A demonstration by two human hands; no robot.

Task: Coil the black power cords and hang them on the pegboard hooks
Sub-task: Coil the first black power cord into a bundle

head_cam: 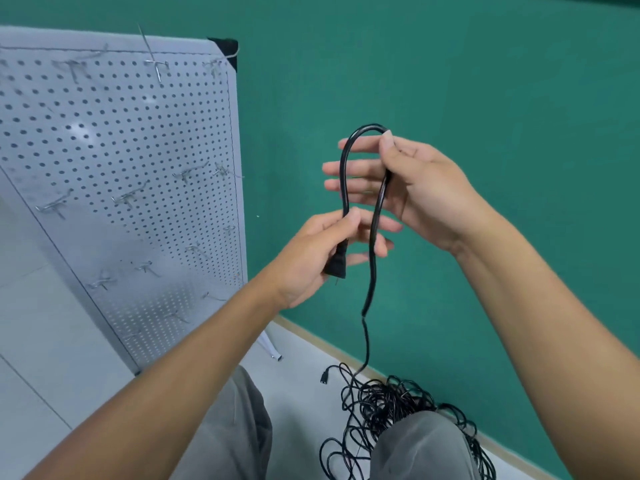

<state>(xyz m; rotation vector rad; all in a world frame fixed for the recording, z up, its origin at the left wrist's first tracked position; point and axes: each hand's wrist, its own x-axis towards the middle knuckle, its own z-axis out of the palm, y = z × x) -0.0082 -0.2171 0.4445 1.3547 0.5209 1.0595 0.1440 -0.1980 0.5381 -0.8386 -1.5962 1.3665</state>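
Note:
A black power cord point(373, 244) is bent into one narrow loop in front of me. My left hand point(311, 251) grips its plug end point(336, 264), thumb pressed on the cable just above. My right hand point(408, 188) pinches the top of the loop between thumb and fingers, the other fingers stretched straight behind the loop. The free run of the cord drops to a tangled pile of black cords point(391, 410) on the floor by my right knee. The grey pegboard point(121, 161) stands at the left with several bare metal hooks point(128, 199).
A green wall point(450, 81) fills the back and right. Pale floor tiles point(41, 341) lie left of the pegboard. A loose plug point(325, 380) sticks out of the pile. My grey trouser legs point(235, 438) occupy the bottom middle.

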